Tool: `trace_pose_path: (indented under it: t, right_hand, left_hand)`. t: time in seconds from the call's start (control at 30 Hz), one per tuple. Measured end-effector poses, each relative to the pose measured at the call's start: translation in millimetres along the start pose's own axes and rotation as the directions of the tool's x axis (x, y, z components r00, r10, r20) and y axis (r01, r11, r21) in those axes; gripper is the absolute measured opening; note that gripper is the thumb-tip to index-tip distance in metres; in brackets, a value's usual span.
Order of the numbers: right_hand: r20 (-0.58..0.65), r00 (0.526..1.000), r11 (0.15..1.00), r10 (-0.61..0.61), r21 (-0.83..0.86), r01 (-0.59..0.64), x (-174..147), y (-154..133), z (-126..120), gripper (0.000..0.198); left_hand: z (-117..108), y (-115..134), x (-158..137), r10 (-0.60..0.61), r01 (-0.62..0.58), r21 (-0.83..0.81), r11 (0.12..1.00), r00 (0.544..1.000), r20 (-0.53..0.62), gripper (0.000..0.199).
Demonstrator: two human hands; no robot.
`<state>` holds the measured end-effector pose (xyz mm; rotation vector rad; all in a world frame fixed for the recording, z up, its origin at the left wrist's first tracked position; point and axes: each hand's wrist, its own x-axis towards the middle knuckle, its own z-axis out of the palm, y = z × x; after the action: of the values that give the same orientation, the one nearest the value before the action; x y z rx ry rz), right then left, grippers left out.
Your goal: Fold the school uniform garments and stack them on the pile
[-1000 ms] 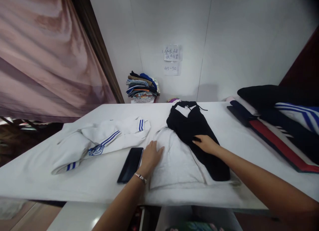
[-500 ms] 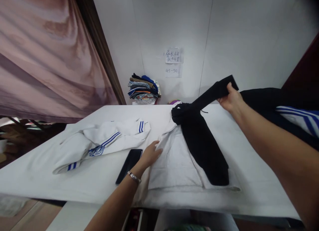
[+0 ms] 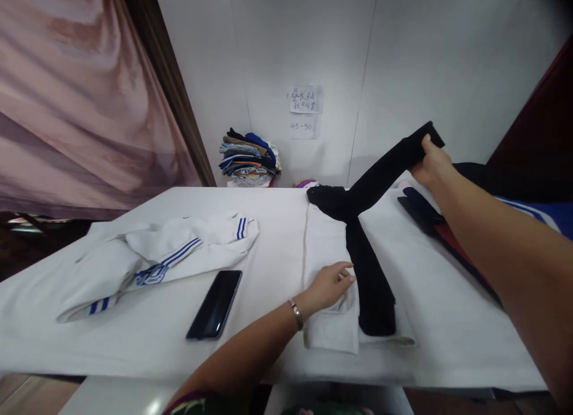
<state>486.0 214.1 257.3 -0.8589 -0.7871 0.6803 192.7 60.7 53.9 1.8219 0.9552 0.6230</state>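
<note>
A jacket with black sleeves and a white body lies on the white table in front of me, with a strip of its left side folded inward. My right hand grips the cuff end of one black sleeve and holds it raised toward the upper right. The other black sleeve lies lengthwise down the body. On the folded white panel, my left hand has its fingers bent together at the inner edge, beside the lower sleeve. Cloth bunches slightly beneath that hand. A bracelet circles my left wrist.
A black phone lies left of the jacket. Farther left is a crumpled white garment with blue stripes. A stack of folded clothes stands beyond the table's far edge. Dark garments are heaped at the right.
My left hand has moved right, bringing the jacket's left side inward over the body. My right hand has drawn the sleeve a little farther up and right.
</note>
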Motion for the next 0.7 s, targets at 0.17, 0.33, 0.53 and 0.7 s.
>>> trace_pose_path:
  t: [0.17, 0.33, 0.53, 0.7]
  right_hand:
    - [0.157, 0.987, 1.000, -0.025, -0.006, 0.026, -33, -3, 9, 0.021]
    - [0.491, 0.867, 0.983, -0.086, -0.103, 0.155, -129, 0, 15, 0.035]
    - [0.861, 0.211, 0.727, 0.462, -0.504, 0.466, -267, 51, -23, 0.042]
    - [0.788, 0.144, 0.657, 0.598, -0.586, 0.475, -303, 63, -33, 0.048]
  left_hand:
    - [-23, -21, -19, 0.213, -0.139, 0.458, 0.878, 0.970, -0.115, 0.037]
    - [-20, -40, -19, 0.131, -0.080, 0.306, 0.949, 0.980, -0.152, 0.035]
    - [-32, -35, -11, -0.139, -0.023, -0.457, 0.889, 0.938, -0.317, 0.043]
    - [-40, -33, -16, -0.243, 0.053, -0.658, 0.751, 0.949, -0.202, 0.043]
